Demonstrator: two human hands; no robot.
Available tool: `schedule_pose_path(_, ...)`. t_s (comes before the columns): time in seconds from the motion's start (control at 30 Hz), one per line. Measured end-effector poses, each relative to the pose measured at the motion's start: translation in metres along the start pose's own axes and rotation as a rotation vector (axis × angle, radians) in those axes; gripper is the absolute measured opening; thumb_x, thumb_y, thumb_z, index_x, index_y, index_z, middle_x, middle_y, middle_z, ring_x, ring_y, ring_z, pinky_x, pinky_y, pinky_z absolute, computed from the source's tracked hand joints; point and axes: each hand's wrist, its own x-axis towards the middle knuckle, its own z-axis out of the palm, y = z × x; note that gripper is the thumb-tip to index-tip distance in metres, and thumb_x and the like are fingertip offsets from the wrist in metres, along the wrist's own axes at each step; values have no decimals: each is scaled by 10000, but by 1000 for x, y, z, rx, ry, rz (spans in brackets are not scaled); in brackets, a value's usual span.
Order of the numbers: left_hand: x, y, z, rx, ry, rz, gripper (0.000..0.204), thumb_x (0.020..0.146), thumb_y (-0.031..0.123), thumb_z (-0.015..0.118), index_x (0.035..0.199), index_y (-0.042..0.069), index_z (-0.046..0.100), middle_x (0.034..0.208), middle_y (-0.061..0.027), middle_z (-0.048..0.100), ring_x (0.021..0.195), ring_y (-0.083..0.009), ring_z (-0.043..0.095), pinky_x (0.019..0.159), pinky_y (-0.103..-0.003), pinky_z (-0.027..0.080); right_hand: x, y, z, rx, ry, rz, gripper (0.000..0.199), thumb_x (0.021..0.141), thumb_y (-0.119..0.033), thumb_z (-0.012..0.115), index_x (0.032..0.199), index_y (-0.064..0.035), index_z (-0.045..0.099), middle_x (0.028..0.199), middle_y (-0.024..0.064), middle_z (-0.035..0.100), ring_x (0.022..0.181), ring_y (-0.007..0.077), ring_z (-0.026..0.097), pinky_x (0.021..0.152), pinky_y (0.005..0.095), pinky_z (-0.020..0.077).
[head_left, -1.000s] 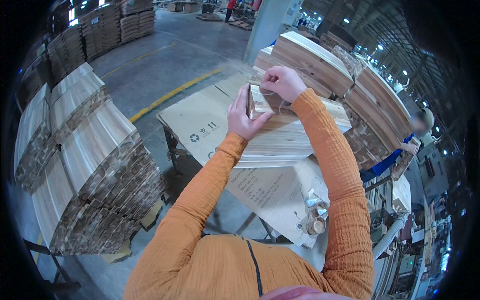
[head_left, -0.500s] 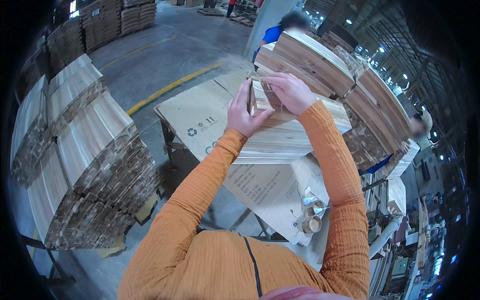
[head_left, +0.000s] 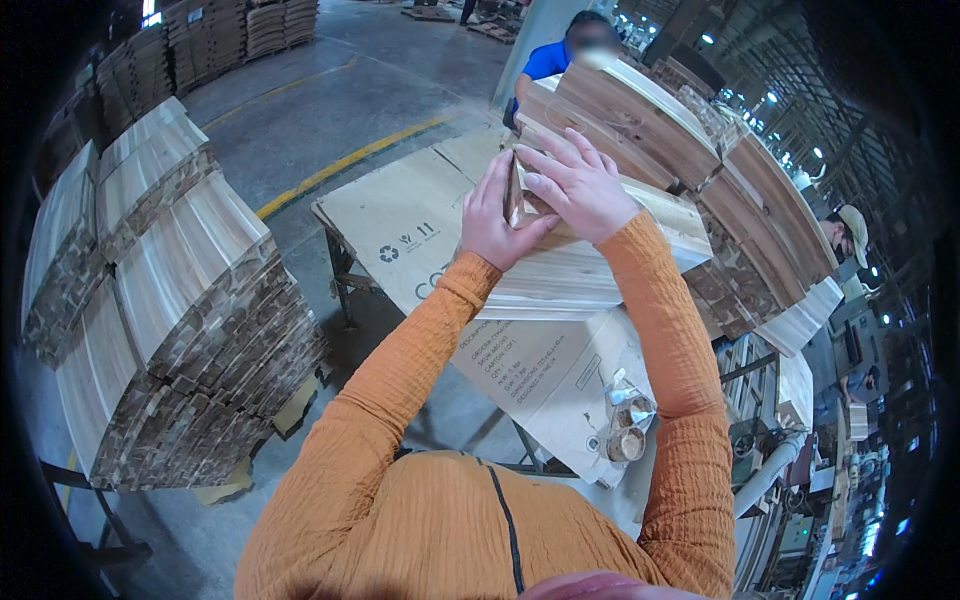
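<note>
A wooden board (head_left: 521,192) stands tilted at the far end of the board stack, its brown end face showing between my hands. My left hand (head_left: 489,215) is closed round its left edge, with the thumb on the near side. My right hand (head_left: 585,188) lies over its right side with fingers stretched out and spread; the contact beneath the palm is hidden. Under both hands lies a stack of pale boards (head_left: 560,278) on a cardboard-covered table (head_left: 385,215).
Small jars (head_left: 627,442) stand at the table's near right. Tall board stacks rise at left (head_left: 190,260) and right (head_left: 640,125). A person in blue (head_left: 545,62) is behind the right stack; another person in a cap (head_left: 850,230) is farther right. A yellow line (head_left: 340,165) crosses the floor.
My right hand's fingers have gone from pinched at the board's top, near a thin strand, to stretched and spread over it. The person in blue has raised their head.
</note>
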Motion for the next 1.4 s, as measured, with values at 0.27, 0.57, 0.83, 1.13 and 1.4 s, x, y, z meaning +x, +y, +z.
schedule_pose_path(0.27, -2, -3, 1, 7, -18, 5, 941, 641, 519, 735, 1325, -12, 367, 1280, -207, 477, 1190, -333, 468, 953, -433, 372, -9, 11, -3, 41, 0, -15, 465, 941, -487, 301, 1334, -286, 449, 1437, 58, 349, 1353, 356, 206, 1051, 553, 179)
schedule_pose_path(0.57, -4, 1, -2, 19, -42, 5, 963, 646, 539, 722, 1357, 11, 344, 1307, -197, 462, 1208, -332, 452, 956, -430, 355, -2, 8, -2, 88, -1, 3, 491, 944, -515, 259, 1325, -287, 469, 1449, 59, 333, 1361, 352, 190, 1056, 556, 156)
schedule_pose_path(0.83, -4, 6, -5, 30, -22, 43, 907, 663, 470, 734, 1332, -21, 368, 1260, -237, 488, 1160, -387, 486, 959, -428, 394, -4, 9, -4, 128, -14, 24, 505, 936, -538, 266, 1324, -289, 471, 1445, 50, 342, 1365, 346, 182, 1058, 564, 140)
schedule_pose_path(1.13, -5, 4, -4, 16, -43, 4, 941, 656, 522, 716, 1351, 7, 345, 1298, -201, 466, 1190, -342, 466, 961, -426, 363, -6, 7, -6, 164, -11, 13, 492, 938, -538, 262, 1310, -307, 486, 1444, 54, 345, 1363, 352, 180, 1062, 561, 136)
schedule_pose_path(1.4, -7, 3, -2, 33, -41, 4, 957, 649, 539, 715, 1356, 16, 339, 1313, -186, 458, 1192, -319, 468, 947, -424, 360, -3, 10, -4, 110, -9, 4, 483, 941, -532, 255, 1296, -316, 501, 1440, 54, 349, 1354, 347, 201, 1057, 551, 151)
